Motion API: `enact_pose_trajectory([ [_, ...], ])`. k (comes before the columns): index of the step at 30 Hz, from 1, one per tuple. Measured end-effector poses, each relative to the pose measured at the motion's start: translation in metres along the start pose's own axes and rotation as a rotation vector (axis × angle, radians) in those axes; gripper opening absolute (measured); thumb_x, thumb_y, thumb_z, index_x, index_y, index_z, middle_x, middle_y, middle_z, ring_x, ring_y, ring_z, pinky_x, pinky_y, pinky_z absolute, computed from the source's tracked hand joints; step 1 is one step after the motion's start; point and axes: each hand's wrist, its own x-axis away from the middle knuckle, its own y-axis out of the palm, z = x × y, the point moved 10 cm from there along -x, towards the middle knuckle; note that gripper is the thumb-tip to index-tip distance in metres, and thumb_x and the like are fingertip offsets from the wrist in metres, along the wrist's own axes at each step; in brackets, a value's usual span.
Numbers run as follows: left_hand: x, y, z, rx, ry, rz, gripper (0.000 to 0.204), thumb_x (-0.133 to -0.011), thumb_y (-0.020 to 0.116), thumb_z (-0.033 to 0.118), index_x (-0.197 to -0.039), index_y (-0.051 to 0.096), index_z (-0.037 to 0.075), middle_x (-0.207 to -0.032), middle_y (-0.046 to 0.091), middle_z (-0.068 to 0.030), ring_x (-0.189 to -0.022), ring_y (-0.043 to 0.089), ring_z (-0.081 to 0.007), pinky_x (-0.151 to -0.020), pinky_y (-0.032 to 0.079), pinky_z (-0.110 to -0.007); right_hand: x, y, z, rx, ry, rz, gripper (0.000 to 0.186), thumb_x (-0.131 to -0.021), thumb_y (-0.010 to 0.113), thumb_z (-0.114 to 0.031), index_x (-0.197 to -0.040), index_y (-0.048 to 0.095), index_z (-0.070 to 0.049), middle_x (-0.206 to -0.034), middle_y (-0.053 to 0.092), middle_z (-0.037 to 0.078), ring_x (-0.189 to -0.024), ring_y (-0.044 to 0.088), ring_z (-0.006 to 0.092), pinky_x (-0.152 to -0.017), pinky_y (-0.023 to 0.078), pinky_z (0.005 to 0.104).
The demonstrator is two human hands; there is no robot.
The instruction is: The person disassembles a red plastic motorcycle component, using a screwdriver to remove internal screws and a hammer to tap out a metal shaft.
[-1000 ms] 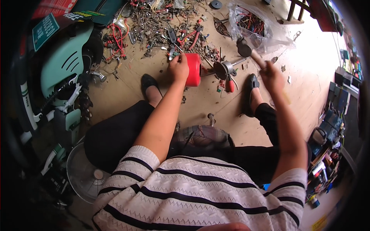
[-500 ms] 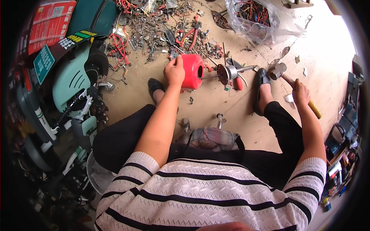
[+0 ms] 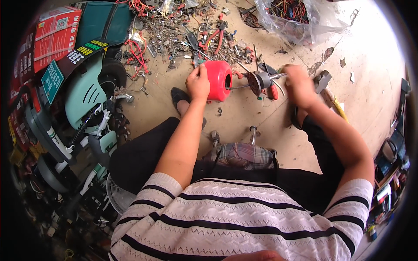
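Observation:
My left hand (image 3: 198,82) grips the left side of a red rounded plastic housing (image 3: 216,80) with a dark hole in its right end. A thin threaded rod (image 3: 237,87) sticks out of that hole and reaches a dark-and-silver round metal part (image 3: 258,82). From this part a metal shaft (image 3: 277,76) runs right, toward my right hand (image 3: 300,87). That hand is smeared by motion, its fingers at the shaft's end; whether they hold it I cannot tell. Right beside it is a hammer (image 3: 322,81) with a yellowish handle, partly hidden by my forearm.
Pliers with red handles (image 3: 214,38) lie among scattered scrap and wires (image 3: 174,35). A clear plastic bag of wires (image 3: 289,21) sits at the far right. A light-green scooter (image 3: 82,91) stands at left. A plaid-covered stool (image 3: 244,155) is between my legs.
My right hand has let go of the hammer and moved left to the shaft's end. The hammer now lies beside it, turned slightly. My left hand keeps its hold on the red housing.

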Motion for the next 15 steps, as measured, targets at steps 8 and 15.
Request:
enact_pose_trajectory([
  [8, 0.003, -0.002, 0.002, -0.075, -0.02, -0.01, 0.032, -0.091, 0.057, 0.034, -0.103, 0.072, 0.009, -0.088, 0.072, -0.0126, -0.081, 0.069, -0.0233, -0.075, 0.052, -0.033, -0.045, 0.195, -0.095, 0.128, 0.012, -0.856, 0.022, -0.084, 0.056, -0.021, -0.093, 0.065, -0.003, -0.091, 0.069, 0.014, -0.09, 0.066, 0.0305, -0.085, 0.049, 0.0402],
  [15, -0.009, -0.009, 0.001, 0.119, 0.062, -0.024, 0.029, -0.092, 0.055, 0.025, -0.107, 0.071, 0.007, -0.098, 0.073, -0.0112, -0.086, 0.069, -0.0206, -0.079, 0.051, -0.029, -0.056, 0.192, -0.098, -0.119, -0.077, -0.637, 0.018, -0.086, 0.051, -0.017, -0.088, 0.062, -0.004, -0.09, 0.068, 0.016, -0.085, 0.066, 0.0342, -0.075, 0.053, 0.0428],
])
